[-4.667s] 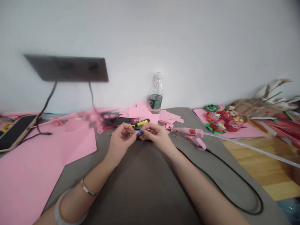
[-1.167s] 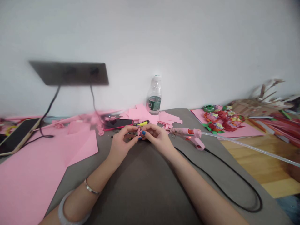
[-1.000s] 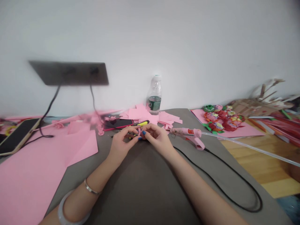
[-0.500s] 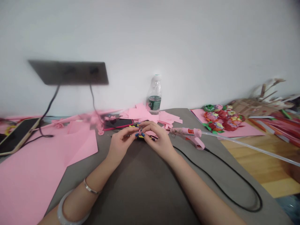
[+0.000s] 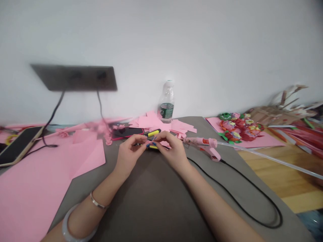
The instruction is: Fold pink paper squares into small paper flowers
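Note:
Over the middle of the grey table, my left hand point(image 5: 130, 153) and my right hand point(image 5: 171, 148) meet fingertip to fingertip. Between them they pinch a small piece of pink paper point(image 5: 151, 143), mostly covered by the fingers. Just behind the fingers lies a black-and-yellow tool point(image 5: 153, 133), partly hidden, which looks like scissors or a cutter. To the right of my right hand rests a pink hot glue gun point(image 5: 202, 143) with a clear glue stick point(image 5: 267, 157) sticking out of its back.
Pink paper pieces point(image 5: 148, 121) lie before a water bottle point(image 5: 166, 104). Large pink sheets point(image 5: 37, 181) and a phone point(image 5: 19, 146) are at left. Paper flowers point(image 5: 239, 126) sit on pink paper at right. A black cord point(image 5: 252, 186) loops across the table point(image 5: 156, 198).
My fingertips have shifted slightly around the pink paper piece, with the right fingers a little lower. More of the black-and-yellow tool shows behind them. The rest stays in place.

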### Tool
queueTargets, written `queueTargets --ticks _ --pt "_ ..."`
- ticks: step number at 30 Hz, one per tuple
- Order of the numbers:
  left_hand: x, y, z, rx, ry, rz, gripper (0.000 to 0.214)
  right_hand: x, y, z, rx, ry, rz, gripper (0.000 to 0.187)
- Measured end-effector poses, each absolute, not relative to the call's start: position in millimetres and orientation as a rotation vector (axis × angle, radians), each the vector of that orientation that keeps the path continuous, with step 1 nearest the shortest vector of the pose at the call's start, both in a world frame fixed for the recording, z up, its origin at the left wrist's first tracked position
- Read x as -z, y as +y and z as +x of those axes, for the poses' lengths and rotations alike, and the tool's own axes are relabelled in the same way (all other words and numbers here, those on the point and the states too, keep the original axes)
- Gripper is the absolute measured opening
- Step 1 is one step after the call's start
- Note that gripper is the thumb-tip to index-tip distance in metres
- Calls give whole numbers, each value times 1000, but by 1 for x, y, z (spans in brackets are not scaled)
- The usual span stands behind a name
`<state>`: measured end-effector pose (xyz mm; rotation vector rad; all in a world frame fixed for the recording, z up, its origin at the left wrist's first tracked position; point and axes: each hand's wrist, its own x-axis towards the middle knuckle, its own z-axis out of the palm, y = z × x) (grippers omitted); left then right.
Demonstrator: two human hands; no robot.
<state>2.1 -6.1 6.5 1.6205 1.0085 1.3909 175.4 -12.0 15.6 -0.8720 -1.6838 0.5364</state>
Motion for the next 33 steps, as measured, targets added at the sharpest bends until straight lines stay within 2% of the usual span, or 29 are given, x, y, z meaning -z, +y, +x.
queueTargets --ticks 8,15,21,28,33 --pt "-6 -5 2 -1396 939 1729 2 -17 -14 175 -534 -1743 -849 5" --pt "-6 -6 2 -1402 897 1686 0 -14 -12 175 -529 -1721 -831 7" --pt "-8 -8 4 -1300 933 1607 7 -18 -14 175 -459 -1703 -853 10" --pt "-6 -7 3 -1319 927 1646 6 -16 -13 174 -594 -1663 -857 5" --pt "-4 -6 2 -1430 942 1695 4 -12 -12 171 -613 -1561 -1025 10"
